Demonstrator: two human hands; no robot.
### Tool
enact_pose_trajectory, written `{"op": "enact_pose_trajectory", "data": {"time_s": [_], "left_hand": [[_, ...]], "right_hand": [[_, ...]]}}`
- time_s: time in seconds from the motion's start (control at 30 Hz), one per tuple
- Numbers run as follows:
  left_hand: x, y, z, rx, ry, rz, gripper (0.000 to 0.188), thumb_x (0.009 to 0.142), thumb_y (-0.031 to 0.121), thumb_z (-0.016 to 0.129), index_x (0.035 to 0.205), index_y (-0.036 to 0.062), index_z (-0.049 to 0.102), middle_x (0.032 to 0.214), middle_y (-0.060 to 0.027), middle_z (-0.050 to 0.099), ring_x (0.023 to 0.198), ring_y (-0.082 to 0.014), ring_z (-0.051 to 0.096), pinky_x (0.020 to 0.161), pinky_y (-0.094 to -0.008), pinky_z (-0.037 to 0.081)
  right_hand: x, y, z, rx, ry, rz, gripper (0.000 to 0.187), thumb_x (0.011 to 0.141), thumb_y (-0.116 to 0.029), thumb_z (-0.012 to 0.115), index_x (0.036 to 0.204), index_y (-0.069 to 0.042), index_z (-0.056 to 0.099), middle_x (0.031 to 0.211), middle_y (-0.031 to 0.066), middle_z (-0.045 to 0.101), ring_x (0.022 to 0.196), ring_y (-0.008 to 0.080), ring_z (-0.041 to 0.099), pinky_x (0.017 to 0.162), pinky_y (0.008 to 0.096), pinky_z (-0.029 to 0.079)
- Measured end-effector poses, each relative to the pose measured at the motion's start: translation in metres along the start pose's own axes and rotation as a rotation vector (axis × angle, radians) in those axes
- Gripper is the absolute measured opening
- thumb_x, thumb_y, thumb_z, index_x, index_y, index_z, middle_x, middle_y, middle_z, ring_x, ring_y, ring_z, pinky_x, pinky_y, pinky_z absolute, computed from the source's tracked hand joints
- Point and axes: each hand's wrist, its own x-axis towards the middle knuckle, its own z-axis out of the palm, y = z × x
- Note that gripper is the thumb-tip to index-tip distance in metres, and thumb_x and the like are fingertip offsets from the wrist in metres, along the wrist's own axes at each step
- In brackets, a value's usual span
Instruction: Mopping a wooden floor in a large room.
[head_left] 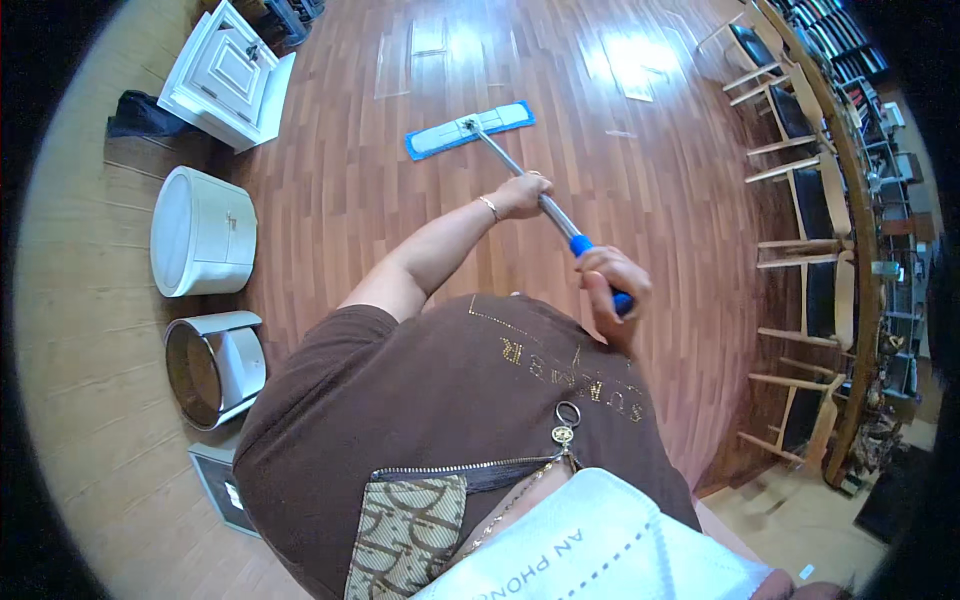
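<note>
A flat floor mop (440,137) with a pale head and blue fringed edges lies on the wooden floor ahead of me. Its metal pole (503,156) slants from the head back toward my body. Partway down the pole, my left hand (524,194) is closed around the shaft, a bracelet on its wrist. My right hand (613,280) wraps the blue grip at the pole's upper end, near my chest. Parts of the blue grip show on either side of those fingers.
A white cabinet (228,75), a white oval cabinet (203,232) and a round open-fronted unit (215,365) stand along the left wall. Several chairs with dark seats (815,200) line a long wooden counter (866,250) on the right. Bright reflections mark the far floor.
</note>
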Motion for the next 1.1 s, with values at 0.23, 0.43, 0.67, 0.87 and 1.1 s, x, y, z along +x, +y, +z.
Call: {"op": "enact_pose_trajectory", "data": {"time_s": [0.23, 0.43, 0.67, 0.87, 1.1], "left_hand": [[0.020, -0.064, -0.009, 0.098, -0.020, -0.254, 0.028, 0.081, 0.037, 0.073, 0.085, 0.0121, 0.061, 0.095, -0.0100, 0.059, 0.097, -0.0308, 0.059, 0.079, -0.0433, 0.050], [0.037, -0.029, -0.024, 0.071, 0.082, -0.171, 0.040, 0.078, 0.044, 0.074, 0.071, 0.0070, 0.061, 0.082, -0.0155, 0.062, 0.088, -0.0349, 0.060, 0.078, -0.0450, 0.049], [0.042, 0.008, -0.030, -0.049, 0.124, -0.028, 0.037, 0.082, 0.034, 0.071, 0.066, 0.0055, 0.055, 0.073, -0.0160, 0.060, 0.078, -0.0372, 0.058, 0.077, -0.0456, 0.045], [0.071, -0.029, -0.042, -0.099, 0.035, 0.004, 0.034, 0.084, 0.031, 0.069, 0.067, 0.0058, 0.054, 0.073, -0.0155, 0.058, 0.081, -0.0362, 0.058, 0.077, -0.0451, 0.045], [0.124, -0.123, -0.079, -0.070, 0.009, 0.067, 0.033, 0.083, 0.030, 0.069, 0.067, 0.0058, 0.054, 0.074, -0.0157, 0.059, 0.081, -0.0362, 0.058, 0.078, -0.0449, 0.046]], "right_hand": [[0.032, 0.063, 0.020, -0.014, -0.169, -0.016, 0.014, 0.075, 0.006, 0.063, 0.066, 0.001, 0.053, 0.071, 0.0121, 0.059, 0.071, 0.0267, 0.061, 0.071, 0.0348, 0.048], [0.057, 0.028, -0.008, -0.018, -0.126, 0.042, 0.010, 0.073, 0.008, 0.061, 0.066, 0.003, 0.054, 0.070, 0.0127, 0.061, 0.069, 0.0260, 0.062, 0.069, 0.0344, 0.049], [0.069, 0.002, -0.033, -0.001, -0.128, -0.037, 0.012, 0.075, -0.006, 0.058, 0.064, -0.001, 0.055, 0.063, 0.0104, 0.060, 0.064, 0.0260, 0.062, 0.066, 0.0366, 0.049], [0.096, 0.032, -0.021, 0.052, 0.000, -0.029, 0.012, 0.070, 0.002, 0.058, 0.060, -0.002, 0.052, 0.060, 0.0100, 0.058, 0.060, 0.0247, 0.061, 0.062, 0.0348, 0.050], [0.167, 0.087, 0.022, 0.013, 0.121, 0.037, 0.013, 0.069, 0.007, 0.052, 0.059, 0.000, 0.048, 0.060, 0.0102, 0.056, 0.061, 0.0237, 0.061, 0.065, 0.0349, 0.049]]}}
